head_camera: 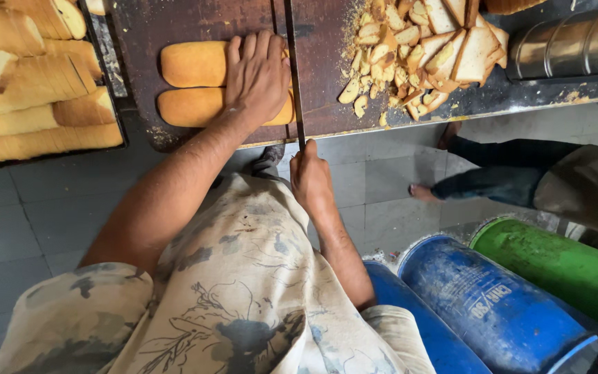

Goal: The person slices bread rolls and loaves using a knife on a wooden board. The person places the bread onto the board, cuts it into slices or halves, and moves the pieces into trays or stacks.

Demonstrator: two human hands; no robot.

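Observation:
My left hand [257, 73] lies flat on two long golden bread loaves [192, 83] that rest side by side on a dark wooden board [209, 24]. My right hand [311, 176] grips the handle of a long thin knife [292, 62]. Its blade runs up across the board, right at the loaves' right end beside my left fingers. A heap of cut rusk slices [420, 48] and crumbs lies on the board to the right of the blade.
A tray of sliced loaves [29, 83] stands at the left. A metal tin [572, 41] lies at the upper right. Blue [493, 305] and green [555, 263] drums stand on the tiled floor at the lower right. Another person's legs and bare feet [482, 173] are near the table edge.

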